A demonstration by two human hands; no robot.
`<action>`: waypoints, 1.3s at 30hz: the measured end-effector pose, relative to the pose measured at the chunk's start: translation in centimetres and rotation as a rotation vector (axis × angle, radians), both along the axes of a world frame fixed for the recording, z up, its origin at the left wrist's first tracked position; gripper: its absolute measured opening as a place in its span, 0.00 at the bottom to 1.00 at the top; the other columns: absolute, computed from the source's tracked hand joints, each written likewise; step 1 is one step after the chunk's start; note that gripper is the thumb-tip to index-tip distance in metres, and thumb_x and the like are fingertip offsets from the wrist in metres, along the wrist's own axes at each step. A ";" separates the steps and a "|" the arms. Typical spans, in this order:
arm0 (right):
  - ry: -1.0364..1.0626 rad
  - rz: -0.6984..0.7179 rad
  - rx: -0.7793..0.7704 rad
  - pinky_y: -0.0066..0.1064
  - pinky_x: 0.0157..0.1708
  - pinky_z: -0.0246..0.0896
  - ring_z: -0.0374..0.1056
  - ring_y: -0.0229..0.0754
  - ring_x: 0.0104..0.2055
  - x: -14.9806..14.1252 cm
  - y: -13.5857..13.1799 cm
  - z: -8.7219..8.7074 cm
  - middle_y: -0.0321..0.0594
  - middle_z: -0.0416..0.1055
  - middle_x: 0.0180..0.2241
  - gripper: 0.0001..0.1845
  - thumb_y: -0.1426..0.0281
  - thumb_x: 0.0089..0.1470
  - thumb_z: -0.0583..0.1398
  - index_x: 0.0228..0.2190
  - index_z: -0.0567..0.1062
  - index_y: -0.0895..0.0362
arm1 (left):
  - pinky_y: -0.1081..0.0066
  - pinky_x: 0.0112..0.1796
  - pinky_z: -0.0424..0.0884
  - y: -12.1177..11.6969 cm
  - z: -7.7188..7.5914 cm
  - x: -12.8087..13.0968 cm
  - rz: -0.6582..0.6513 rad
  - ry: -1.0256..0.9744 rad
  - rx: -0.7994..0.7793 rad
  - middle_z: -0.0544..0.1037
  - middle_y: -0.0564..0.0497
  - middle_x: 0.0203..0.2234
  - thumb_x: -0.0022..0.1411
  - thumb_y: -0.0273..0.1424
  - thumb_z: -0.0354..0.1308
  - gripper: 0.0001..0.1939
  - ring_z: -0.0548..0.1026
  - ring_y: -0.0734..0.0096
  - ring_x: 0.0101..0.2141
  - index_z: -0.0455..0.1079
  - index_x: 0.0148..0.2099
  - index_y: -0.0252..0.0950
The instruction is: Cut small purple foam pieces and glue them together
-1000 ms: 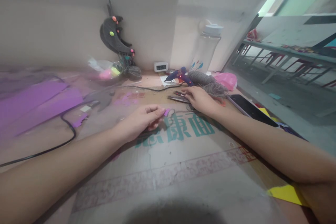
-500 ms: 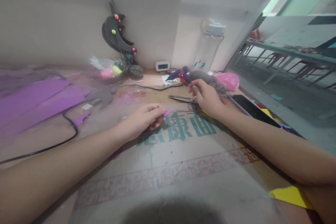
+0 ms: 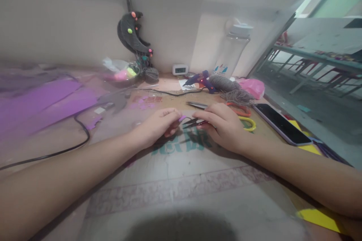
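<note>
My left hand rests on the printed cardboard sheet with its fingers pinched on a small purple scrap. My right hand lies just to its right, closed on a pair of small dark snips whose open tips point at the purple scrap. A second pair of metal scissors lies just beyond the two hands.
A blue glue gun, grey yarn, pink bag, clear bottle and small clock stand at the back. Yellow-handled scissors and a phone lie right. Purple foam sheets and a black cable lie left.
My right hand came back from near the glue gun and yarn toward my left hand, now gripping the small snips. The left hand stayed put with the purple scrap.
</note>
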State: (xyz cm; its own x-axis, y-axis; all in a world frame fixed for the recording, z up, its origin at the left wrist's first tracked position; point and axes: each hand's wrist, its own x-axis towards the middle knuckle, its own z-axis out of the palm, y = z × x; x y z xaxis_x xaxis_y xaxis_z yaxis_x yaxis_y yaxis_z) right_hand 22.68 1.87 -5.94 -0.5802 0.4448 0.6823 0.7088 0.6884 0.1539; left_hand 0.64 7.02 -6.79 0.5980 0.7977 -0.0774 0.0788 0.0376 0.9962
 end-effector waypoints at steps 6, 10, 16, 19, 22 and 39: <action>-0.028 -0.107 0.072 0.36 0.32 0.53 0.67 0.44 0.32 0.7 0.8 -0.1 0.41 0.75 0.30 0.12 0.66 0.68 0.54 0.42 0.77 0.55 | 0.76 0.18 0.50 -0.1 0.0 0.0 -0.029 0.007 0.008 0.60 0.59 0.15 0.65 0.37 0.51 0.17 0.56 0.79 0.16 0.57 0.26 0.38; -0.046 -0.112 0.053 0.37 0.32 0.51 0.66 0.44 0.32 0.7 0.8 -0.2 0.41 0.75 0.31 0.12 0.66 0.68 0.54 0.43 0.78 0.54 | 0.76 0.18 0.50 0.0 0.0 0.0 -0.028 0.023 0.022 0.61 0.58 0.15 0.66 0.38 0.51 0.17 0.56 0.79 0.16 0.57 0.26 0.38; -0.073 -0.096 0.081 0.36 0.31 0.50 0.63 0.43 0.31 0.6 0.6 0.1 0.40 0.75 0.29 0.14 0.68 0.69 0.53 0.40 0.78 0.55 | 0.76 0.18 0.50 0.0 -0.2 0.1 -0.036 0.004 0.021 0.60 0.59 0.15 0.65 0.38 0.52 0.17 0.56 0.79 0.16 0.57 0.25 0.38; -0.077 -0.088 0.082 0.36 0.31 0.50 0.63 0.43 0.30 0.6 0.6 0.1 0.40 0.75 0.29 0.14 0.68 0.69 0.52 0.40 0.78 0.55 | 0.75 0.18 0.49 0.1 -0.4 0.0 -0.047 0.017 0.023 0.60 0.58 0.16 0.65 0.39 0.52 0.17 0.56 0.79 0.16 0.58 0.26 0.38; -0.084 -0.096 0.050 0.36 0.32 0.50 0.64 0.43 0.31 0.8 0.6 0.0 0.40 0.76 0.30 0.14 0.68 0.69 0.52 0.41 0.79 0.53 | 0.75 0.18 0.49 0.2 -0.5 -0.1 -0.063 0.031 0.028 0.61 0.58 0.16 0.66 0.41 0.52 0.18 0.56 0.79 0.16 0.58 0.26 0.38; -0.077 -0.023 0.085 0.36 0.31 0.50 0.63 0.42 0.30 0.7 0.6 0.1 0.40 0.74 0.28 0.15 0.66 0.69 0.53 0.40 0.78 0.55 | 0.76 0.18 0.50 0.2 -0.4 -0.2 -0.078 0.050 0.039 0.61 0.59 0.14 0.65 0.40 0.52 0.17 0.56 0.79 0.16 0.59 0.26 0.38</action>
